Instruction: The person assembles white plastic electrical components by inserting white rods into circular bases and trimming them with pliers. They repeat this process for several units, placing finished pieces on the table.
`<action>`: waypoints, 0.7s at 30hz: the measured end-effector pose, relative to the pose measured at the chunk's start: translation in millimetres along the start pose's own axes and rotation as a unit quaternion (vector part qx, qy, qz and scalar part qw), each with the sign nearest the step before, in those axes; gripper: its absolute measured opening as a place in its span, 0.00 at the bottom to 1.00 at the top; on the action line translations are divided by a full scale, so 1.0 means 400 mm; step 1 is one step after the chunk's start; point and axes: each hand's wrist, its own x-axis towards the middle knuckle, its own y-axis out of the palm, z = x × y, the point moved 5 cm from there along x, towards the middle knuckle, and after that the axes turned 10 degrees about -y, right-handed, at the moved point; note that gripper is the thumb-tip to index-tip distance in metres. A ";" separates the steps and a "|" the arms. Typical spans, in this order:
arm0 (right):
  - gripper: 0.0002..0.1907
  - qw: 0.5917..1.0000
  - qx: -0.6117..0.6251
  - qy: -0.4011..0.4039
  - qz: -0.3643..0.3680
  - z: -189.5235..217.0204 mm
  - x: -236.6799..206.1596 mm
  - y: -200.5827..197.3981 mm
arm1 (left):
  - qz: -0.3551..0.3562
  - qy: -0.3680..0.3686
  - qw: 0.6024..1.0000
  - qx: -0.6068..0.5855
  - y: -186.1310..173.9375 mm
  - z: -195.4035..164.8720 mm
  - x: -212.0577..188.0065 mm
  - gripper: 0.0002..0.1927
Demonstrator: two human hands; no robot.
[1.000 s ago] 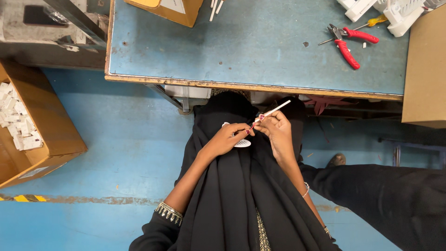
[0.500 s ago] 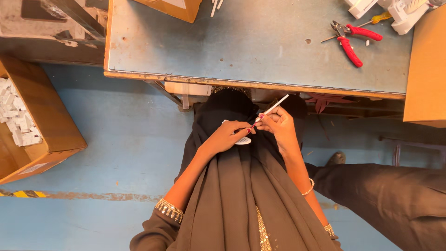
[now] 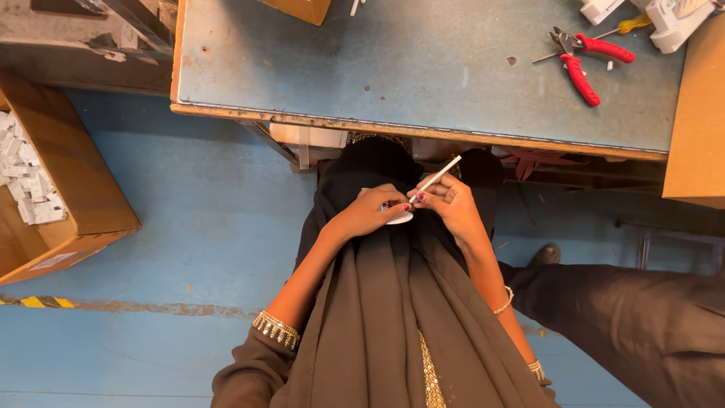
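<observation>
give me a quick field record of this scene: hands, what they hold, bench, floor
left hand: grips a small white part over the lap
right hand: pinches a thin white stick against the part
bench: blue top; red pliers and white parts at far right
floor: blue; open carton of white pieces on the left
other person: dark sleeve at lower right
</observation>
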 end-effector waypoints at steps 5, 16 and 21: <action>0.09 0.999 0.010 -0.023 -0.025 0.020 -0.023 0.011 | 0.040 -0.015 0.994 0.104 0.002 0.014 -0.002 0.25; 0.07 0.995 0.017 -0.060 0.073 -0.006 -0.041 0.010 | 0.030 0.018 0.997 0.075 -0.001 0.000 -0.041 0.40; 0.07 0.996 -0.007 -0.022 0.083 -0.010 -0.059 0.038 | 0.023 0.010 0.997 0.079 0.017 -0.013 -0.053 0.45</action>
